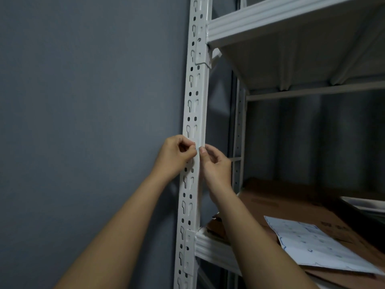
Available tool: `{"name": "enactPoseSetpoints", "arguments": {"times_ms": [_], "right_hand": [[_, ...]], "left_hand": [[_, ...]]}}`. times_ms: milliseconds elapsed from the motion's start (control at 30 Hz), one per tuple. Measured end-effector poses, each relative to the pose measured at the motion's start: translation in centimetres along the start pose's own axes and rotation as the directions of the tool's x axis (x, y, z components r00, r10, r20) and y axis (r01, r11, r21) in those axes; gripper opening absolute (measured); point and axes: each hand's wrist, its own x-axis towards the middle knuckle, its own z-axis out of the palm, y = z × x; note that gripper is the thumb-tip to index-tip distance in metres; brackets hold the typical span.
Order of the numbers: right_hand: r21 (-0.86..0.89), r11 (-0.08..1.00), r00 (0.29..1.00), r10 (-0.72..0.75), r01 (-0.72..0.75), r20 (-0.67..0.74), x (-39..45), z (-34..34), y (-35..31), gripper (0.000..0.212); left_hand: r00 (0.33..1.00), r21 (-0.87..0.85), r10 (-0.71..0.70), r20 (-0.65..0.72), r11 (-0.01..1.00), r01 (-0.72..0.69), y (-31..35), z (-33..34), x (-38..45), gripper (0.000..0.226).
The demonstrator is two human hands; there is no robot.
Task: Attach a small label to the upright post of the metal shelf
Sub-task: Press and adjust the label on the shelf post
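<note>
My left hand and my right hand meet at the front upright post of the white metal shelf, both raised in front of me with bare forearms running up from the bottom of the view. The left hand is curled, fingertips pinched together against the post's slotted face; the right hand is also partly closed, its thumb pressed toward the post's front corner edge. Between the two sets of fingertips sits a small pale label, so close in colour to the post that I can barely tell its outline; it seems to lie across the post, its long axis roughly level, wrapping from the slotted face toward the corner, though I cannot tell its exact edges. The post itself stands nearly vertical, leaning slightly in this wide view, with rows of keyhole slots and small round holes along its length. To the left of it is a plain grey wall. To the right, the upper shelf board is seen from below. The lower shelf level carries flattened brown cardboard, and on top of the cardboard lies a white printed sheet with blue line drawings.
</note>
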Motion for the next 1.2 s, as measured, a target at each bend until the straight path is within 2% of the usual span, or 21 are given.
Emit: {"name": "enactPoseSetpoints", "arguments": {"times_ms": [67, 133, 200, 333, 533, 733, 900, 967, 1100, 1200], "right_hand": [[0.004, 1.000, 1.000, 0.006, -0.006, 0.009, -0.1, 0.0, -0.1, 0.010], [0.006, 1.000, 1.000, 0.008, -0.009, 0.012, -0.1, 0.1, -0.1, 0.009], [0.017, 1.000, 1.000, 0.009, -0.010, 0.008, -0.1, 0.1, -0.2, 0.010], [0.028, 1.000, 1.000, -0.001, 0.001, -0.001, -0.2, 0.1, -0.3, 0.012], [0.016, 1.000, 1.000, 0.014, -0.014, 0.007, -0.2, 0.1, -0.4, 0.011], [0.003, 1.000, 1.000, 0.015, -0.015, -0.013, -0.1, 0.1, -0.2, 0.014], [-0.012, 1.000, 1.000, 0.022, -0.022, -0.013, -0.2, 0.2, -0.1, 0.015], [-0.008, 1.000, 1.000, 0.022, -0.022, -0.008, -0.2, 0.1, -0.1, 0.011], [-0.005, 1.000, 1.000, 0.018, -0.018, -0.009, -0.1, 0.0, 0.0, 0.020], [-0.005, 1.000, 1.000, 0.028, -0.028, -0.008, -0.1, 0.1, -0.1, 0.021]], "left_hand": [[0.999, -0.082, -0.021, 0.036, 0.996, 0.023, 0.0, -0.4, -0.1, 0.009], [0.998, -0.090, 0.003, 0.067, 0.996, 0.003, 0.0, -0.8, -0.2, 0.002], [0.996, -0.050, 0.043, 0.078, 0.998, -0.040, 0.0, -1.0, -0.1, 0.003], [0.994, 0.044, 0.066, 0.088, 0.997, -0.070, 0.2, -0.7, 0.3, 0.020], [0.994, -0.076, 0.043, 0.100, 0.996, -0.036, -0.1, -1.2, 0.0, 0.010], [0.988, 0.105, 0.130, 0.079, 0.985, -0.138, -0.5, -0.7, 0.2, 0.020], [0.990, -0.020, 0.105, 0.089, 0.994, -0.104, -0.4, -1.1, -0.1, 0.010], [0.986, -0.006, 0.127, 0.104, 0.992, -0.127, -0.5, -1.3, 0.0, 0.014], [0.985, 0.084, 0.150, 0.086, 0.984, -0.157, -0.7, -0.9, 0.3, 0.019], [0.990, -0.018, 0.119, 0.070, 0.993, -0.118, -0.6, -1.0, 0.1, 0.017]]}}
